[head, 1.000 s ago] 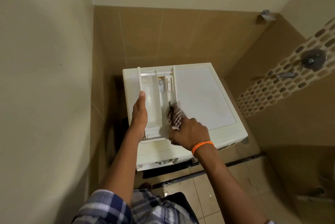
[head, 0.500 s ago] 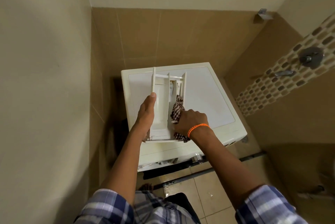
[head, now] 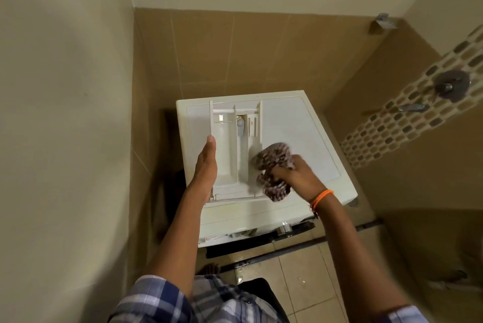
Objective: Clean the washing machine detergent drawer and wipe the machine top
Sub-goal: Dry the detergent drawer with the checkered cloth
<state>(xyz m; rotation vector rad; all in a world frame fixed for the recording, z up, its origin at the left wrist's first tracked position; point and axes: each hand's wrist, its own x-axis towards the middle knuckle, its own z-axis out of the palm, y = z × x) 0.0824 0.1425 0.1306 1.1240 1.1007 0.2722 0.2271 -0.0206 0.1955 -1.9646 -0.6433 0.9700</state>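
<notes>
I see the white plastic detergent drawer point(head: 235, 155) out of its slot and lying flat on the white top panel of the washing machine point(head: 295, 134), along its left part, with the open compartments facing up and the front edge toward me. My left hand point(head: 206, 168) steadies it from the left side: the fingers lie straight along the drawer's outer wall, pressing rather than wrapping, so I read that hand as flat against it and not clamped. My right hand point(head: 298, 176), with an orange band at the wrist, has its fingers curled tight around a bunched brown-and-white checked cloth point(head: 273, 166); the cloth sits at the drawer's right wall, touching or just over its edge, blurred by motion, so I cannot tell whether it is inside the right-hand compartment or on the rim. By my judgement the job is in its first half. The drawer is removed and being wiped, and the large left compartment looks pale and free of obvious residue, though the small back chambers with their fittings are too small for me to judge. The machine top to the right of the drawer shows no sign I can read of being wiped. Left to do, as I see it: finish the drawer's inner corners, wipe the top panel, and slide the drawer back into the machine's front.
</notes>
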